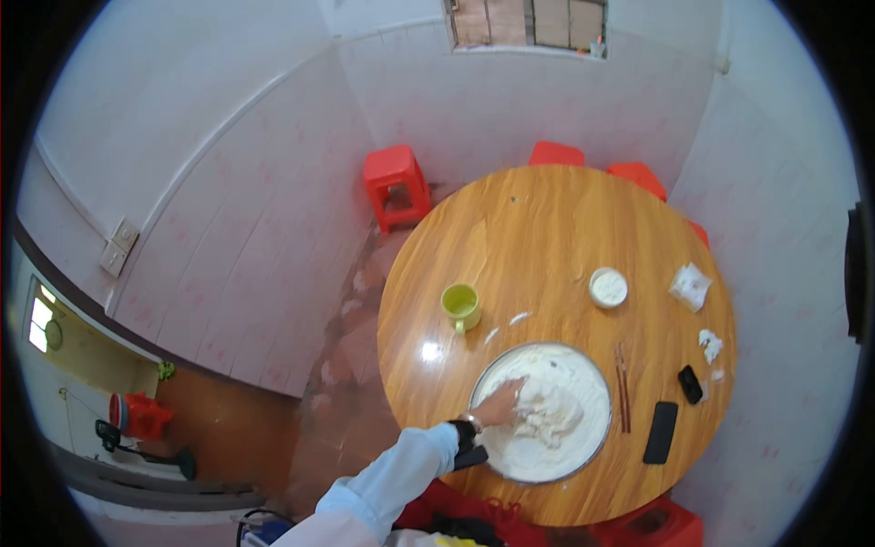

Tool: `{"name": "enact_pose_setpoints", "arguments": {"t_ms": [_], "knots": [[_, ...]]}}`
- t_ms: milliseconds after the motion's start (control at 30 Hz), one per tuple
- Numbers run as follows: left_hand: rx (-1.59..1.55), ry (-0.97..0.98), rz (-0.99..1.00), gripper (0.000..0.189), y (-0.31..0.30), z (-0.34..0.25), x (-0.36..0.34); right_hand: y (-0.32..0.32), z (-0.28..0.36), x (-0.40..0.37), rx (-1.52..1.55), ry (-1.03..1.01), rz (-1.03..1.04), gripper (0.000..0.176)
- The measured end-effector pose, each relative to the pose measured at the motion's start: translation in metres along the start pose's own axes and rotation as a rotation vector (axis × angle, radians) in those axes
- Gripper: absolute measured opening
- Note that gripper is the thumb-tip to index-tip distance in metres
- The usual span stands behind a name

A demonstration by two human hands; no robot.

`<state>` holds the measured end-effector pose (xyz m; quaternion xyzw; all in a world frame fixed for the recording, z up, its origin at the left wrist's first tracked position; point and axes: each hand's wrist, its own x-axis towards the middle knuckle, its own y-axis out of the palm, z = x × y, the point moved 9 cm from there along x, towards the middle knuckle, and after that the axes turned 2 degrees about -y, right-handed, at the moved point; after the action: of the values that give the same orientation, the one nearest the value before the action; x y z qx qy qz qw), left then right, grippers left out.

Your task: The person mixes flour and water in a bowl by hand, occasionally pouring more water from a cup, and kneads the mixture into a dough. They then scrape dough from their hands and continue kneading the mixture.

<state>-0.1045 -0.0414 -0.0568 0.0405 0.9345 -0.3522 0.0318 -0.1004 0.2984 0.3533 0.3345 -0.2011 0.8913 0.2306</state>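
A wide round metal tray (592,451) with white flour over its bottom lies near the front edge of the wooden table. My left hand (500,404) reaches into it from the left, its fingertips against a lumpy mass of white dough (551,412). How far those fingers are bent is hidden by the flour and dough. A dark band and a bracelet circle the wrist, below a light blue sleeve. My right hand is not visible. Left of the tray's far side sits a yellow-green mug (461,305). A pair of chopsticks (623,387) lies right of the tray.
A white bowl of flour (608,288) and a plastic bag (691,286) are on the table's far right. A black phone (661,433), a small black object (690,385) and crumpled white paper (710,345) lie at the right. Red stools (396,173) surround the table.
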Motion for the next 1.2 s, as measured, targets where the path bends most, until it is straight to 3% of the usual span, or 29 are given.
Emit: {"name": "enact_pose_setpoints", "arguments": {"t_ms": [200, 267, 533, 633, 667, 800, 1033, 1100, 1133, 1167, 1200], "knots": [[0.034, 0.015, 0.017, 0.089, 0.005, 0.008, -0.008, 0.011, -0.010, -0.011, 0.009, 0.012, -0.011, 0.063], [0.004, -0.106, 0.047, 0.090, 0.008, 0.011, -0.014, 0.011, -0.012, -0.012, 0.001, 0.017, -0.011, 0.064], [0.005, 0.017, 0.033, 0.091, 0.006, 0.007, -0.013, 0.007, -0.016, -0.018, -0.007, -0.003, -0.027, 0.068], [0.001, -0.067, 0.037, 0.090, 0.000, 0.001, -0.014, 0.004, -0.018, -0.020, 0.006, -0.002, -0.042, 0.070], [0.082, 0.026, -0.013, 0.088, 0.000, -0.002, -0.014, 0.002, -0.018, -0.021, -0.001, -0.002, -0.044, 0.071], [0.002, 0.092, -0.026, 0.087, 0.005, 0.001, -0.017, -0.005, -0.012, -0.017, -0.003, -0.007, -0.037, 0.073], [-0.004, -0.027, -0.004, 0.082, -0.006, -0.004, -0.013, -0.013, -0.010, -0.022, 0.003, -0.026, -0.069, 0.077], [-0.015, -0.055, 0.005, 0.082, 0.000, 0.001, -0.017, -0.015, -0.004, -0.019, -0.049, -0.032, -0.089, 0.078], [-0.024, -0.034, -0.018, 0.082, 0.000, 0.002, -0.016, 0.013, 0.055, -0.002, -0.102, -0.029, -0.098, 0.078], [-0.031, -0.010, -0.043, 0.082, -0.002, 0.002, -0.014, -0.014, 0.007, -0.016, -0.133, -0.029, -0.098, 0.079], [0.001, -0.016, -0.044, 0.082, -0.002, 0.002, -0.014, -0.016, 0.006, -0.016, -0.152, -0.030, -0.097, 0.079]]}}
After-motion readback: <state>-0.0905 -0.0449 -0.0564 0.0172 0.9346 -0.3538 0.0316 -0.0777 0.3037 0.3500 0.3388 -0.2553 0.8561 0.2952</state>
